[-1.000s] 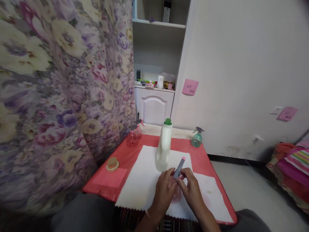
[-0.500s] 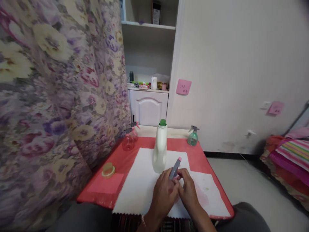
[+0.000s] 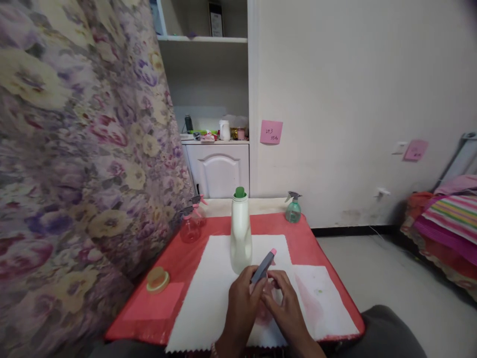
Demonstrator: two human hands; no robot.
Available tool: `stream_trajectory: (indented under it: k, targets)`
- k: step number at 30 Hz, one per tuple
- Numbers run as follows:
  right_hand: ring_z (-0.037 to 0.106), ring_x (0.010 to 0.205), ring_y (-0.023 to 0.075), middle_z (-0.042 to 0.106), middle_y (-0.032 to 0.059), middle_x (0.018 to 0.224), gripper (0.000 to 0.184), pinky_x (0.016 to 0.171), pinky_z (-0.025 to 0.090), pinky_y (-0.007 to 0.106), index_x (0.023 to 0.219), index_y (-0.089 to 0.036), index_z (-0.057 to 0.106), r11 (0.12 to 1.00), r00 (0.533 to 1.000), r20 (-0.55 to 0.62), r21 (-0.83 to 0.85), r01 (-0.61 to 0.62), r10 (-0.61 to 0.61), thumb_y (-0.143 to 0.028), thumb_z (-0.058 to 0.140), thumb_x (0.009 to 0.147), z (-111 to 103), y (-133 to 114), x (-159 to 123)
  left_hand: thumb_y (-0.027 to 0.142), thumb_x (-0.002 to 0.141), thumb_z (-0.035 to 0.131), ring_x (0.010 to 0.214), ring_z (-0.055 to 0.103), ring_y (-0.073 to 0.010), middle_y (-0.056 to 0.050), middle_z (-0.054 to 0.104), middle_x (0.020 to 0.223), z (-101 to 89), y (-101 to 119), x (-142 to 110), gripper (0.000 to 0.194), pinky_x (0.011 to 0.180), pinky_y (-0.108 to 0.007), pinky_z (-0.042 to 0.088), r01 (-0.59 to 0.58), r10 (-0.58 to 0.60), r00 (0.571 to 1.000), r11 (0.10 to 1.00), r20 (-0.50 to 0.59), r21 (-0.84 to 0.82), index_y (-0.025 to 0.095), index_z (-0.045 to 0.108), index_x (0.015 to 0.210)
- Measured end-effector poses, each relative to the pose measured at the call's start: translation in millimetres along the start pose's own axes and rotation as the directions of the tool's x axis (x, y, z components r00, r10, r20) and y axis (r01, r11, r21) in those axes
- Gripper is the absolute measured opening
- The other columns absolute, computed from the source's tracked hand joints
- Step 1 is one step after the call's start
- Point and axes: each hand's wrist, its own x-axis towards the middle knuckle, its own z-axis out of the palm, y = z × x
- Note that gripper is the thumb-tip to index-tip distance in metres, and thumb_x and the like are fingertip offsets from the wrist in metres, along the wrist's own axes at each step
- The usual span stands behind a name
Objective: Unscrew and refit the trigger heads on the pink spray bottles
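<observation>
My left hand (image 3: pixel 241 306) and my right hand (image 3: pixel 285 308) are closed together over a small pink spray bottle, mostly hidden by my fingers. Its grey sprayer head (image 3: pixel 263 266) with a pink tip sticks up between my hands, tilted to the right. My hands rest over a white cloth (image 3: pixel 208 283) spread on a red table (image 3: pixel 175 261). Just beyond my fingers stands a tall white bottle (image 3: pixel 240 241) with a green cap.
Another pink spray bottle (image 3: pixel 190 226) stands at the table's far left and a green spray bottle (image 3: pixel 293 209) at the far right. A round cork-topped lid (image 3: pixel 157 279) lies at the left. A floral curtain (image 3: pixel 74 149) hangs close on the left. Striped bedding (image 3: pixel 447 219) lies at right.
The view has swung, so the table and cupboard sit further left in the picture. My hands stay together on the small spray bottle, and its head leans a little lower.
</observation>
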Motion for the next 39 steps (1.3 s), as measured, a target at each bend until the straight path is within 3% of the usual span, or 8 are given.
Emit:
stream_trajectory:
  k: [4,8,16,22,28,32,36,39]
  targets:
    - [0.054,0.113,0.0265,0.059,0.0058,0.118,0.051,0.1,0.045,0.043,0.116,-0.026,0.055,0.999,1.0,-0.017,-0.032,-0.004,0.003,-0.01,0.066,0.069,1.0,9.2,-2.5,0.031,0.087,0.055,0.088,0.064,-0.0194,-0.001,0.072,0.097,-2.0,0.7,2.0,0.017,0.08,-0.028,0.046,0.034,-0.031,0.998,0.998,0.048,-0.047,0.023,0.063,0.1]
    - [0.055,0.114,0.03,0.061,0.0082,0.118,0.065,0.103,0.044,0.048,0.12,-0.024,0.053,0.997,1.0,-0.008,-0.076,-0.013,0.012,-0.007,0.069,0.059,10.4,13.9,-3.1,0.035,0.088,0.057,0.091,0.064,-0.0194,-0.001,0.072,0.1,-4.1,-2.8,5.7,0.017,0.083,-0.028,0.046,0.028,-0.027,0.993,1.0,0.117,-0.008,0.024,0.062,0.1]
    - [0.05,0.127,0.0328,0.053,0.0088,0.136,0.101,0.104,0.044,0.047,0.139,-0.028,0.035,0.967,0.978,0.104,0.161,-0.196,0.181,-0.008,0.077,0.048,21.4,40.9,-16.4,0.034,0.088,0.057,0.107,0.06,-0.0206,-0.004,0.066,0.114,-9.1,-12.3,13.6,0.03,0.093,-0.03,0.045,-0.076,0.063,0.974,0.996,0.219,0.049,0.027,0.062,0.117]
    - [0.053,0.123,0.0314,0.055,0.0089,0.129,0.093,0.107,0.041,0.046,0.134,-0.025,0.038,0.974,0.991,0.049,0.184,-0.128,0.121,-0.008,0.073,0.05,27.6,47.8,-17.8,0.036,0.086,0.062,0.105,0.061,-0.0197,-0.002,0.068,0.115,-8.9,-12.0,11.5,0.027,0.093,-0.027,0.045,0.027,-0.021,0.995,0.998,0.098,-0.062,0.029,0.065,0.111]
    - [0.055,0.118,0.0326,0.053,0.0092,0.127,0.096,0.1,0.047,0.049,0.134,-0.028,0.03,0.994,1.0,-0.009,0.106,-0.014,0.015,-0.012,0.076,0.052,30.5,50.8,-28.6,0.04,0.081,0.066,0.106,0.063,-0.0191,0.001,0.073,0.108,-15.6,-1.3,8.7,0.03,0.092,-0.023,0.046,0.202,-0.189,0.979,0.953,0.076,-0.228,0.029,0.066,0.109]
    - [0.058,0.11,0.034,0.056,0.0095,0.121,0.092,0.093,0.051,0.05,0.133,-0.028,0.032,0.999,0.997,-0.063,0.023,0.037,-0.036,-0.018,0.078,0.054,24.9,44.9,-31.1,0.042,0.08,0.066,0.102,0.064,-0.0189,0.0,0.075,0.103,-10.1,2.9,4.3,0.03,0.089,-0.023,0.047,0.223,-0.242,0.97,0.921,-0.022,-0.319,0.026,0.067,0.105]
    - [0.06,0.1,0.034,0.057,0.0115,0.114,0.093,0.084,0.053,0.053,0.133,-0.026,0.032,0.978,0.982,-0.093,-0.146,0.151,-0.166,-0.027,0.081,0.054,18.6,33.3,-28.5,0.043,0.076,0.071,0.091,0.065,-0.0181,-0.001,0.075,0.092,-2.1,4.5,0.3,0.031,0.082,-0.024,0.049,0.214,-0.287,0.949,0.891,-0.132,-0.4,0.021,0.067,0.097]
    - [0.059,0.096,0.0334,0.056,0.013,0.112,0.089,0.081,0.054,0.055,0.132,-0.024,0.033,0.946,0.965,-0.117,-0.255,0.201,-0.236,-0.037,0.08,0.059,14.9,27.2,-27.8,0.042,0.073,0.073,0.086,0.064,-0.0173,0.0,0.074,0.087,-0.7,5.4,-1.0,0.032,0.079,-0.024,0.049,0.211,-0.298,0.941,0.886,-0.16,-0.413,0.019,0.066,0.096]
